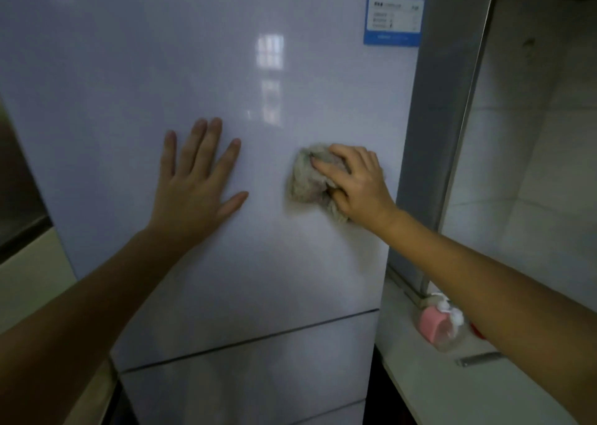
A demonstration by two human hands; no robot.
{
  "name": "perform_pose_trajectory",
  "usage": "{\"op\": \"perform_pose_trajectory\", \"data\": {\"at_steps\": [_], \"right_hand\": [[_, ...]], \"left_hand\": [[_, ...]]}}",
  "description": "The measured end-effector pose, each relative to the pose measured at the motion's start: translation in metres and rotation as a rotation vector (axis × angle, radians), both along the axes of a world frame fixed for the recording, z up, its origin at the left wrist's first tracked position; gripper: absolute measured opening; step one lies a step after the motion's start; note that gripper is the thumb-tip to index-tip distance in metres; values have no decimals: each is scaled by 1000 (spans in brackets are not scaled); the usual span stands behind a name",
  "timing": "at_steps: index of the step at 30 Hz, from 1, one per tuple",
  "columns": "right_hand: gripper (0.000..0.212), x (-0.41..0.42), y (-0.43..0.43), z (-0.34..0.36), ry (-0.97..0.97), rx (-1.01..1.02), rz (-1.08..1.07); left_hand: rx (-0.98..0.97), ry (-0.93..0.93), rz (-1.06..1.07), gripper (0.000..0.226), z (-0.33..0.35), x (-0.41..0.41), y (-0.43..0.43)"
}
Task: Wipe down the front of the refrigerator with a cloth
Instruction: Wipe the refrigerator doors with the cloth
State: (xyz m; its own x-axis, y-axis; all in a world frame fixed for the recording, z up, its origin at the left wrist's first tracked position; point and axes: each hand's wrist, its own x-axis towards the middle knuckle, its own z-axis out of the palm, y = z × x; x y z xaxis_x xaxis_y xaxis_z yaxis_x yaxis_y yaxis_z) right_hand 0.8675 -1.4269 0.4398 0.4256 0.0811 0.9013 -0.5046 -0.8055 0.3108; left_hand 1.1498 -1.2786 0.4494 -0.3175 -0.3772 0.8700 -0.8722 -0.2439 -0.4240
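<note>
Your left hand (pixel 197 179) lay flat, fingers (pixel 211 140) spread, on the glossy white refrigerator door (pixel 129 69). To its right, your right hand (pixel 355 185) gripped the crumpled grey-beige cloth (pixel 305 182) against it.

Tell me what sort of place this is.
Most likely a home kitchen: a tall white refrigerator with an energy label, a tiled wall to its right, and a pale counter holding a pink-capped bottle. The right hand grips a cloth against it.
</note>
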Motion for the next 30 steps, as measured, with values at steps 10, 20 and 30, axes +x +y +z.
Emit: {"op": "perform_pose_trajectory", "data": {"at_steps": [10, 20, 30], "right_hand": [[32, -17, 11, -188, -6, 183, -44], [46, -3, 37, -86, 35, 255, -7], [49, 98, 65, 168, -24, 12, 40]], "left_hand": [[71, 39, -3, 76, -2, -2, 3], [89, 80, -15, 68, -1, 14, 34], [53, 197, 88, 76, 20, 62, 66]]}}
